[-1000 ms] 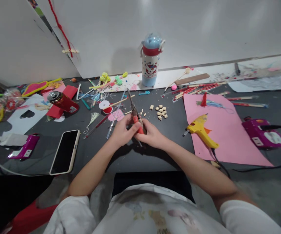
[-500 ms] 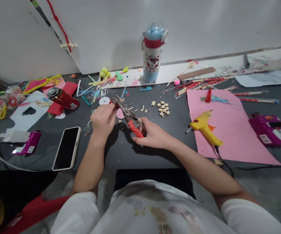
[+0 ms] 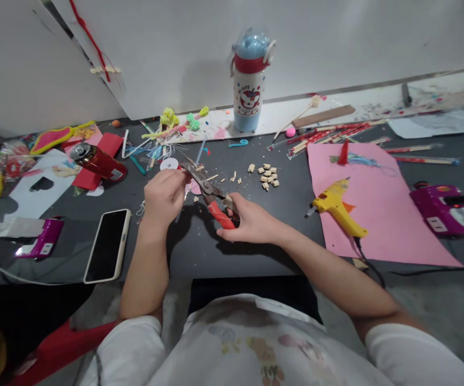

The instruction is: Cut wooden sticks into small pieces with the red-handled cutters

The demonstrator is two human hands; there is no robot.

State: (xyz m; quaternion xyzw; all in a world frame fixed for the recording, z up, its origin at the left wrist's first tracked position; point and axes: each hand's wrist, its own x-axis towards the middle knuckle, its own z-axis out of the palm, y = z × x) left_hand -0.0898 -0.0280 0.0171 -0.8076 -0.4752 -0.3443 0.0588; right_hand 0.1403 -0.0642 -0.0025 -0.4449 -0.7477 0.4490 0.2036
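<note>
My right hand (image 3: 253,220) is wrapped round the red handles of a pair of metal snips (image 3: 207,188), whose blades point up and left. My left hand (image 3: 163,195) is closed in a pinch right at the blade tips; whatever it pinches is hidden by the fingers and blades. Past the blades lie a white disc (image 3: 169,164) and thin bits of stick (image 3: 212,177). Several short pieces of cut wooden stick (image 3: 268,176) are gathered on the dark table (image 3: 284,214) to the right of the snips.
A drink bottle (image 3: 248,88) stands at the back. On the right, a yellow glue gun (image 3: 338,209) lies on pink paper (image 3: 393,214), near red-wrapped sticks (image 3: 336,134) and a purple power strip (image 3: 449,209). On the left are a phone (image 3: 107,245) and a tilted red can (image 3: 99,162).
Both hands and the snips have shifted slightly left in view, along with a small camera movement. The snips remain in my right hand, and my left hand is still pinched at the blade tips.
</note>
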